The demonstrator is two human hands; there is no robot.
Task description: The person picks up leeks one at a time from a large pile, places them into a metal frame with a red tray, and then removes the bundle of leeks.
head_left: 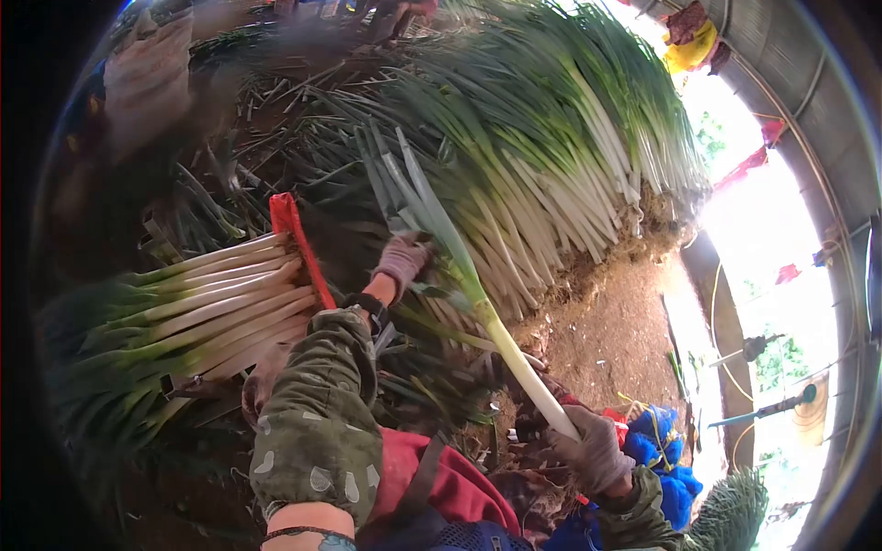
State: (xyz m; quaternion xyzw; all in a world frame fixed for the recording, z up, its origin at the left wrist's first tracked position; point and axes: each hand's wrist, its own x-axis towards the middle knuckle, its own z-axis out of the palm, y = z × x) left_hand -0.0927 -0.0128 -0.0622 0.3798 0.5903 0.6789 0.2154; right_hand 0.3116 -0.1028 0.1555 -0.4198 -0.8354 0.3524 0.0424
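Note:
A long leek [519, 363] slants across the middle, its white end lower right and its green top upper left. My right hand [597, 450], in a knit glove, is wrapped round the white root end. My left hand [402, 262], gloved too, is closed at the leafy top, gripping a green outer leaf [400, 219] beside the stalk; its fingertips are partly hidden. To the left of my left forearm lies a row of white-stemmed leeks [216, 298] against a red-edged bar [301, 248], leaves pointing left.
A big heap of leeks [551, 165] with roots fills the back. Loose leaves [409, 367] litter the ground. Bare soil [625, 317] shows right of centre. Blue netting [675, 491] lies near my right arm. A pale sack [147, 78] stands upper left; a curved greenhouse wall [831, 119] borders the right.

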